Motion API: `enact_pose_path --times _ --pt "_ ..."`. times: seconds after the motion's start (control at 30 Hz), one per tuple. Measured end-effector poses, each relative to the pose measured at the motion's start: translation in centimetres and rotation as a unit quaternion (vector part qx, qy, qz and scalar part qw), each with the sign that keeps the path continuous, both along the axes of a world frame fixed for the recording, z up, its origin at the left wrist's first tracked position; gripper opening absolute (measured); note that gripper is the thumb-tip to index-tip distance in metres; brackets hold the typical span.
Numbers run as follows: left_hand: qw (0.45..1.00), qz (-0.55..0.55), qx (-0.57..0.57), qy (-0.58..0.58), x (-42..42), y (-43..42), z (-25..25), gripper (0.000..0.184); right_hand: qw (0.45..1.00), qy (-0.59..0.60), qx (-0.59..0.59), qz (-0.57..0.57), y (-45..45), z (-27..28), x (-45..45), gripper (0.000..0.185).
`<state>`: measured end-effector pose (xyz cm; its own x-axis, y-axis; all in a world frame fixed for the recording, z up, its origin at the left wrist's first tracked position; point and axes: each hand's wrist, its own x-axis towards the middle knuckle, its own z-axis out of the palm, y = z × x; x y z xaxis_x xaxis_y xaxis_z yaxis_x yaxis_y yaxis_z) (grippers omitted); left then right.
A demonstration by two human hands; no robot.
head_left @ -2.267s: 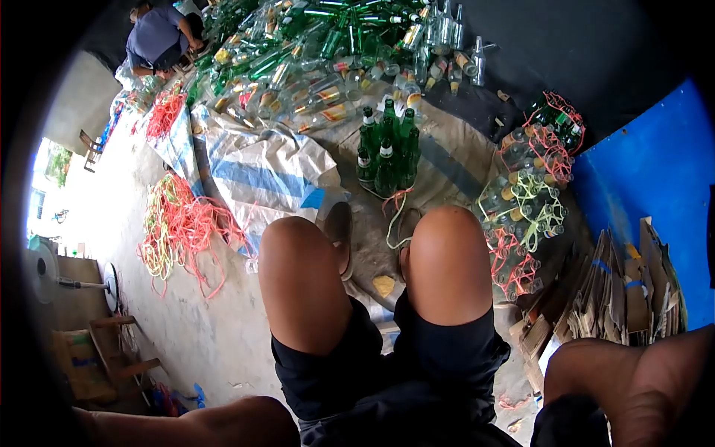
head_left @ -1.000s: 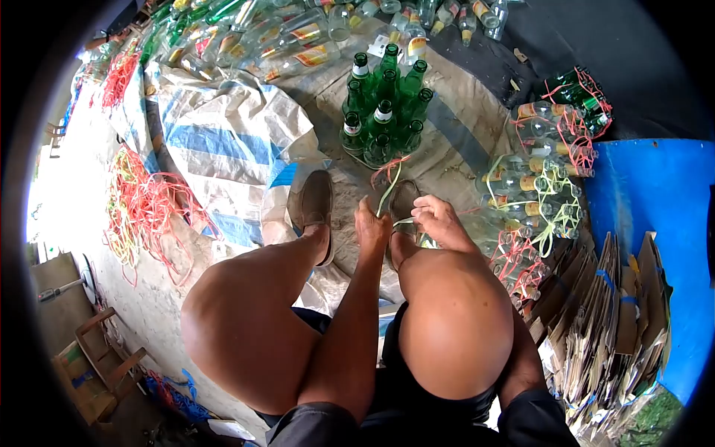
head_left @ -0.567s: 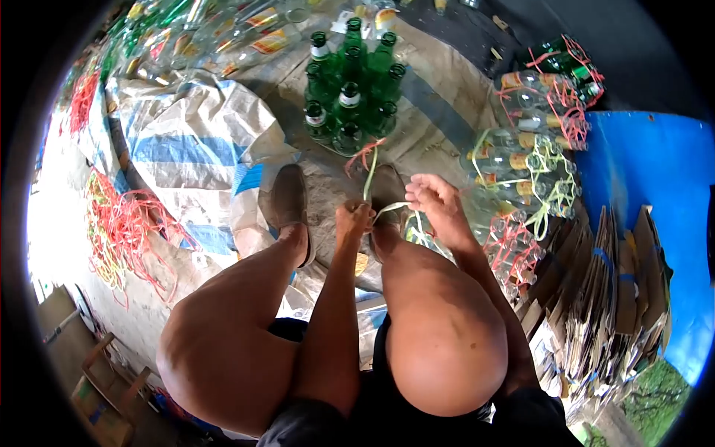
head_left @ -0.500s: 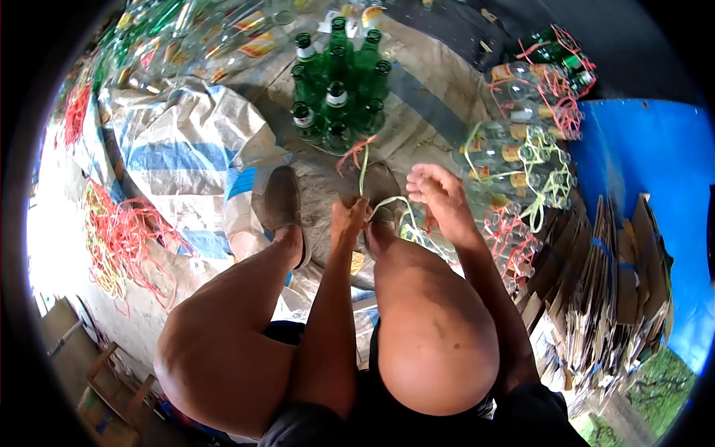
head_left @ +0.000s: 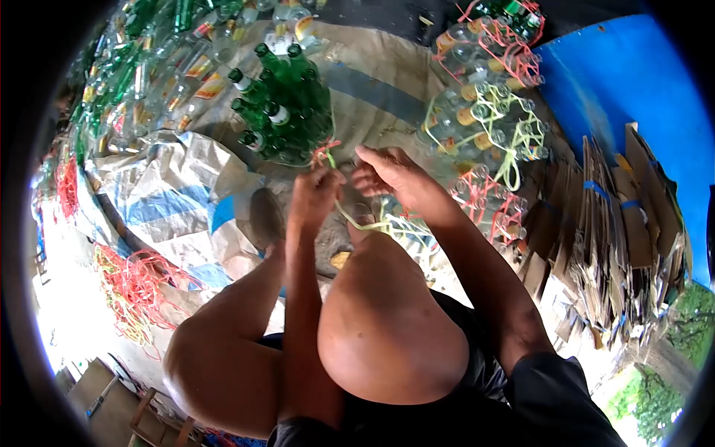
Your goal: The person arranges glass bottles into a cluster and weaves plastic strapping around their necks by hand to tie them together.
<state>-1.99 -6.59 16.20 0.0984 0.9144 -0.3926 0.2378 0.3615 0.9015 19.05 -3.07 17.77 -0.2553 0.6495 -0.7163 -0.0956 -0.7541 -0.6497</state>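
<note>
Several green bottles (head_left: 287, 104) stand in a tight cluster, with a pale green cord (head_left: 350, 217) round their base that runs to my hands and has a pink knotted piece (head_left: 324, 153) on it. My left hand (head_left: 319, 191) is closed on the cord, just in front of the bottles. To its right, my right hand (head_left: 387, 175) is raised with its fingers partly spread and nothing visible in them. The loose end of the cord hangs below my hands, over my shoe and beside my knee.
Loose bottles (head_left: 156, 82) lie heaped at the upper left. Bundles of clear bottles (head_left: 484, 123) tied with cord lie at the right, near stacked cardboard (head_left: 596, 238) and a blue panel (head_left: 618, 89). Tangled pink cord (head_left: 134, 287) lies at the left by a striped sheet (head_left: 171, 201).
The view has shifted and turned. Both hands have come closer to the green bottles, and the bottles now lean in view. My left hand keeps the cord; my right hand is nearer to it.
</note>
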Motion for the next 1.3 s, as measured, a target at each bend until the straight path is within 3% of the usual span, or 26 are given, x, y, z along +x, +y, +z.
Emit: enact_pose_path --times 0.17,0.27,0.4,0.5,0.53,0.63,0.77,0.8,0.9,0.93,1.07,1.3 --pt "1.000 -0.016 -0.005 -0.003 1.5 -1.1 0.8 0.028 0.999 0.008 -0.024 0.038 1.5 -1.2 -2.3 0.032" --pt "0.999 -0.027 0.012 -0.040 1.9 -1.0 1.5 0.028 0.994 0.078 -0.041 0.064 2.3 -2.3 -1.8 0.025" --pt "0.998 -0.043 -0.021 -0.041 1.7 -0.5 2.1 0.025 0.993 0.083 -0.070 0.049 3.1 -1.3 -1.7 0.012" --pt "0.996 -0.080 0.021 -0.022 1.3 -0.3 1.4 0.022 0.996 0.053 -0.073 0.027 3.7 -1.6 -1.7 0.010" --pt "0.997 -0.064 -0.031 -0.018 1.0 -0.3 2.6 0.020 0.997 0.033 -0.072 0.009 4.0 -1.7 -1.9 0.009" --pt "0.996 -0.062 0.001 0.071 -0.4 -0.1 1.3 0.020 0.997 0.076 -0.023 0.007 5.0 -0.9 -2.1 0.011" --pt "0.970 0.099 0.106 0.194 0.2 0.8 1.7 0.019 0.998 0.021 -0.038 0.047 6.5 -0.1 -1.8 0.009" --pt "0.960 0.127 0.171 0.180 0.6 1.2 1.4 0.031 0.998 -0.012 -0.019 0.060 6.8 0.5 -2.0 0.009" --pt "0.954 0.174 0.170 0.177 2.4 2.3 0.8 0.043 0.987 -0.087 0.042 0.126 7.7 2.2 -2.5 0.014" --pt "0.945 0.189 0.198 0.181 2.9 2.5 0.4 0.056 0.981 -0.119 0.056 0.144 7.9 2.8 -2.8 0.018" --pt "0.926 0.244 0.220 0.187 5.0 3.9 -0.7 0.077 0.932 -0.222 0.189 0.214 9.0 3.4 -4.1 0.022" --pt "0.963 0.227 0.096 0.108 4.1 6.5 0.0 0.069 0.827 -0.323 0.335 0.317 10.1 4.6 -5.7 0.020"
